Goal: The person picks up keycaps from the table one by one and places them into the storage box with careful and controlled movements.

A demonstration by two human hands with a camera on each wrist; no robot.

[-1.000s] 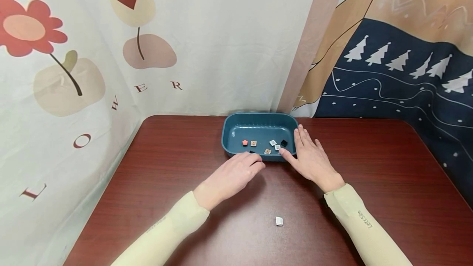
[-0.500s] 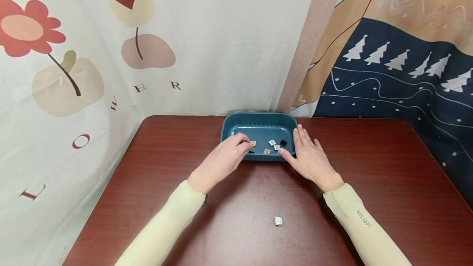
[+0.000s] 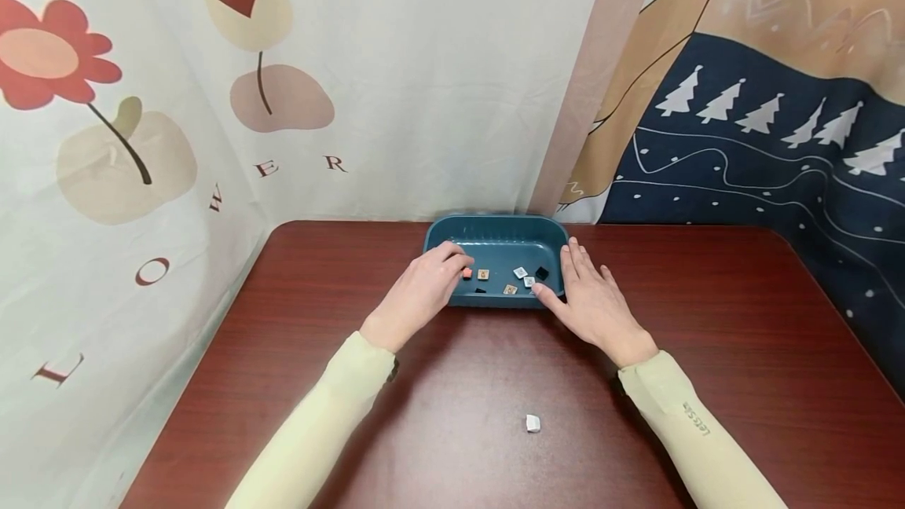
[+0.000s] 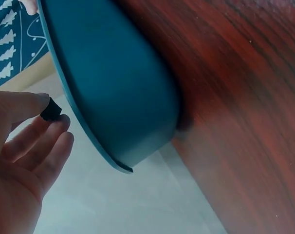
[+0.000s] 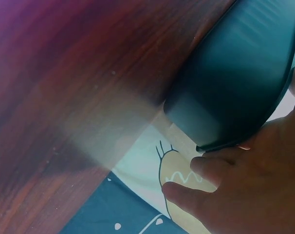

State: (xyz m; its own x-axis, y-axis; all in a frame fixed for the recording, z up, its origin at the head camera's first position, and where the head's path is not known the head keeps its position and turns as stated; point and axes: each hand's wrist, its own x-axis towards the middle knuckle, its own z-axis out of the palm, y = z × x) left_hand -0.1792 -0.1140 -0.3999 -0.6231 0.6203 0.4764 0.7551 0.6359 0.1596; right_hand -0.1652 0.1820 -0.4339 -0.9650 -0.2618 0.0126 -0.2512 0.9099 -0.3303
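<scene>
A blue-green rectangular tray (image 3: 509, 302) stands at the back of the table with several small pieces in it. My left hand (image 3: 413, 294) is over its left end, and in the left wrist view the thumb and a finger pinch a small black block (image 4: 51, 110) just above the rim. Below these fingertips lie an orange-red piece (image 3: 467, 273) and a tan square tile (image 3: 483, 275). My right hand (image 3: 597, 305) rests with straight fingers along the tray's right end, its thumb over the front rim. White tiles (image 3: 520, 272) and a black piece (image 3: 542, 272) lie near that thumb.
A small white block (image 3: 533, 423) lies on the reddish-brown table (image 3: 452, 446), towards the front. Directly behind the tray hangs a white curtain (image 3: 424, 100) with flower prints. To the right is a dark blue cloth (image 3: 763, 155) with white trees.
The left hand has gone from the tray's front edge up and left, over its left end. The orange-red piece, covered half a second ago, shows again. The right hand stays put.
</scene>
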